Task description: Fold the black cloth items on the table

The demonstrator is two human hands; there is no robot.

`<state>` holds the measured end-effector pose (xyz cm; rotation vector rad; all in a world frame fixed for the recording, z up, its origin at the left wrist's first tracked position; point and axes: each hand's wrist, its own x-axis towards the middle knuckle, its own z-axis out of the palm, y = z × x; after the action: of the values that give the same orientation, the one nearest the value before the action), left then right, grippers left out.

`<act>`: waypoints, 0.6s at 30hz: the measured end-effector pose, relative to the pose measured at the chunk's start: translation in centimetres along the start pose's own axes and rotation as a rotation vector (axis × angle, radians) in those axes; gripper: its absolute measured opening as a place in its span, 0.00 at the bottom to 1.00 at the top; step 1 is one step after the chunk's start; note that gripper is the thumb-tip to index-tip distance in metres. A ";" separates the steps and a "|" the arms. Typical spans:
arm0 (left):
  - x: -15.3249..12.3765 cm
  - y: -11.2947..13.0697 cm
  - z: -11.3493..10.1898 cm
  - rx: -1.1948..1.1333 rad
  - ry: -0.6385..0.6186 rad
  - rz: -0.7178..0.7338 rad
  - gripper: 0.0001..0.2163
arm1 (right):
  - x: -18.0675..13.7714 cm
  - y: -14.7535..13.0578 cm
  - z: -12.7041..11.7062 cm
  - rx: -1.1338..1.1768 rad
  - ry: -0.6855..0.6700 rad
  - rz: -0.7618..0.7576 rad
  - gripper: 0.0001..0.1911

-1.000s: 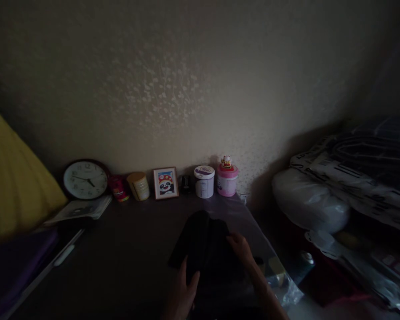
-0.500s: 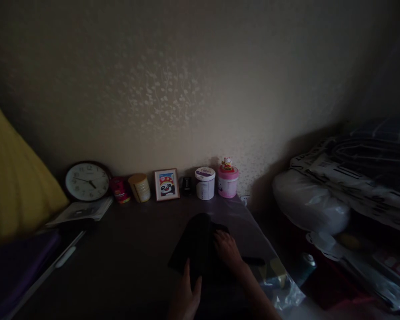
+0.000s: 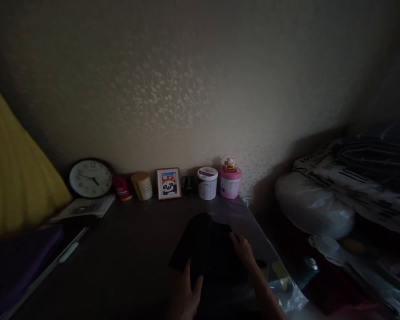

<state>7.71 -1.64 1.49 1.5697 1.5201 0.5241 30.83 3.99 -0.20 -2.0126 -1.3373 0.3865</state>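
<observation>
A black folded cloth item (image 3: 208, 246) lies toward the right side of the dark table; its exact kind cannot be made out in the dim light. At its near left part is my left hand (image 3: 186, 293), index finger and thumb apart around a dark fold of the cloth. My right hand (image 3: 243, 249) has its fingers bent over the cloth's right edge, pinching it. Beside my right wrist a small dark object (image 3: 262, 265) shows in part.
Along the wall stand a clock (image 3: 91, 178), a red can (image 3: 122, 186), a yellow tin (image 3: 142, 186), a panda picture (image 3: 169, 183) and two tubs (image 3: 207, 184). Yellow fabric (image 3: 16, 178) hangs left. Bags and bedding (image 3: 315, 204) are piled right, beyond the table edge.
My right hand has moved right, from on top of the cloth to its right edge, and the cloth there is spread wider. My left hand stays nearly in place.
</observation>
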 end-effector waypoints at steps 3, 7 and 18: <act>0.1 -0.3 0.3 0.038 0.015 0.015 0.28 | -0.2 -0.5 0.4 0.063 0.040 -0.007 0.19; 0.0 -0.2 0.6 0.139 0.026 0.043 0.28 | -0.2 -1.0 0.2 0.091 0.063 -0.038 0.18; -0.7 0.8 0.8 0.313 0.004 0.052 0.27 | 1.2 -7.5 0.9 0.249 -0.015 -0.121 0.19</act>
<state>8.70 -2.44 1.89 1.8501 1.6276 0.3282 25.66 7.23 4.39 -1.7197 -1.3414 0.4879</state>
